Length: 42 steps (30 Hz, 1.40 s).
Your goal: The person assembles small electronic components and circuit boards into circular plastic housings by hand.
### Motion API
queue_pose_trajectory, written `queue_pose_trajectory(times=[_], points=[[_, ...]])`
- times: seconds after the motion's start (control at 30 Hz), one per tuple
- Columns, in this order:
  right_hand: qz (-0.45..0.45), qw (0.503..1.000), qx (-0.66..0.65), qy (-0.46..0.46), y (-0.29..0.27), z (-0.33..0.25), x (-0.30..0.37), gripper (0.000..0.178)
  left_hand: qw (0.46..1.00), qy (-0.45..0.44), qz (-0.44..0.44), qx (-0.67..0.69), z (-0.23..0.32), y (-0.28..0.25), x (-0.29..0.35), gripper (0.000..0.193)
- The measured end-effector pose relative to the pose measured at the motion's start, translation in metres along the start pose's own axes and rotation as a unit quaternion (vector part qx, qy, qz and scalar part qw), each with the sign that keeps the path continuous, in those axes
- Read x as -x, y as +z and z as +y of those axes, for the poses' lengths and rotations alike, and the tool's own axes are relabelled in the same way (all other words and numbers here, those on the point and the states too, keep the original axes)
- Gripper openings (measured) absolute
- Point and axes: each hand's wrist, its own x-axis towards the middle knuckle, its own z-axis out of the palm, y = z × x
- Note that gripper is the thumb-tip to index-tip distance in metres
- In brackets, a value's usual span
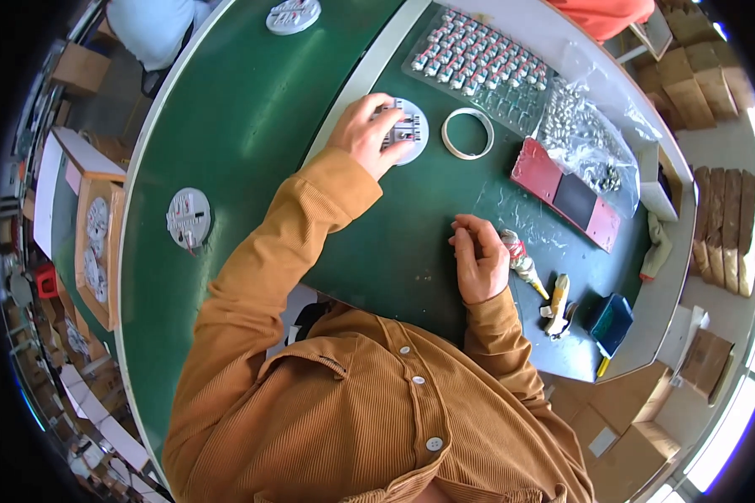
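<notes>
My left hand reaches over a round white plate with dark and light parts fitted on its face. Thumb and fingers grip it from its left side, and the palm hides part of it. The plate is at the bench's far middle, beside a white ring. My right hand rests on the green bench nearer to me, its fingers curled loosely inward with nothing visible in them. Just right of it lies a red-and-white bottle with a pointed yellowish nozzle.
A clear tray of small wired parts stands at the back, by a bag of metal pieces. Rightward are a red block, a yellowish taped tool and a dark bin. Another plate lies on the green left-hand surface.
</notes>
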Motion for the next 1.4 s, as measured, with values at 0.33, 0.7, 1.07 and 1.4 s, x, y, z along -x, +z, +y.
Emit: queue_pose_trajectory(times=[0.33,0.7,1.07,1.4], points=[[-0.003,0.954,0.230,-0.194,-0.020,-0.014,0.001,0.043,0.995,-0.066,-0.014,0.068,0.076,-0.036,0.085,0.033],[-0.065,0.922,0.273,-0.266,0.034,0.009,-0.008,0.059,0.998,-0.040,0.025,0.035,0.075,-0.032,0.092,0.015],[-0.064,0.971,0.046,-0.226,0.041,0.008,-0.016,0.100,0.980,-0.116,0.032,0.156,0.091,-0.048,0.087,0.013],[-0.177,0.871,-0.449,-0.096,0.046,-0.032,-0.011,0.109,0.937,-0.191,-0.010,0.292,0.159,-0.092,0.068,0.015]])
